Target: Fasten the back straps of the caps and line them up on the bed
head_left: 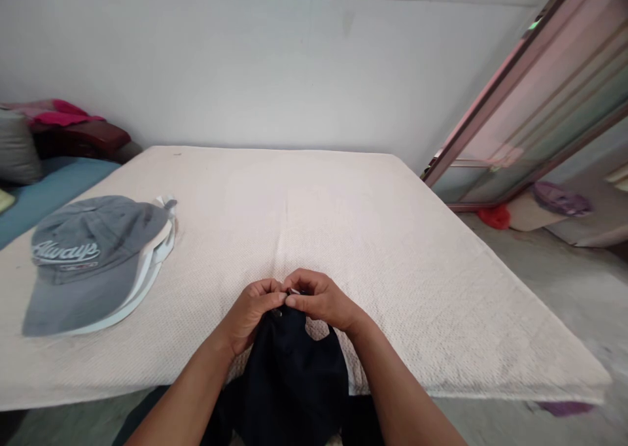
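Observation:
A dark navy cap (297, 367) is held at the near edge of the table, its crown toward me and a rounded gap showing beside its strap end. My left hand (254, 312) pinches the cap's far edge between thumb and fingers. Right beside it, my right hand (321, 299) is closed on the same edge, and the two thumb tips nearly meet. A small light bit, perhaps part of the fastening, shows between the fingers; the rest of it is hidden. To the left lies a stack of caps, with a grey cap (95, 256) lettered "Always" on top and paler brims below.
A cream textured cloth covers the table (373, 237), which reaches back to a white wall (275, 67). Beyond the left edge are a blue seat (73, 181) and a grey cushion (18, 148). At right stand a sliding glass door (530, 106) and a red bag (494, 216) on the floor.

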{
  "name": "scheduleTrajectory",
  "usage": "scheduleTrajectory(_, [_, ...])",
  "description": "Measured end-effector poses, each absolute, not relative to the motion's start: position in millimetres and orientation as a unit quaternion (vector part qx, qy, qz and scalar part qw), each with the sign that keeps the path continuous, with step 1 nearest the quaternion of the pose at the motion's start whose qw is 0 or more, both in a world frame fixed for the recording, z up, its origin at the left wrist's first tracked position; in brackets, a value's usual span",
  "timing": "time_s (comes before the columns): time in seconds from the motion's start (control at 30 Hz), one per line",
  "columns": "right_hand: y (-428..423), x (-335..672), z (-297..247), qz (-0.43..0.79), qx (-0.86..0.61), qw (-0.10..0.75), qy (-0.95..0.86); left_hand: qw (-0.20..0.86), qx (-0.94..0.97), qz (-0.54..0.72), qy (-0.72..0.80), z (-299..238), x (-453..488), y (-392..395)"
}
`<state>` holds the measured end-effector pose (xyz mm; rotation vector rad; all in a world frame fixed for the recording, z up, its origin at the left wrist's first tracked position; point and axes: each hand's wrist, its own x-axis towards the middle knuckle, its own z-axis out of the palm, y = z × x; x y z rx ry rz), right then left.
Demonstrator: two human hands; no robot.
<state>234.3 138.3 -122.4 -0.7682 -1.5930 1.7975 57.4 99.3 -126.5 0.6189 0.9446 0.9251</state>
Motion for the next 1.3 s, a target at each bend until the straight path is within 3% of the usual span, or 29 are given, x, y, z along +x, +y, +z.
scheduleTrajectory(1.0, [139.2, 233.4, -124.3, 0.684, -0.292, 0.294, -0.600, 0.742, 0.281, 0.386, 0.470, -123.7, 56.0, 96.9])
scheduleTrajectory(1.3, [136.9, 240.9, -121.8, 0.755, -0.281, 0.315, -0.502, 0.717, 0.303, 0.398, 0.486, -121.9, 53.7, 97.1])
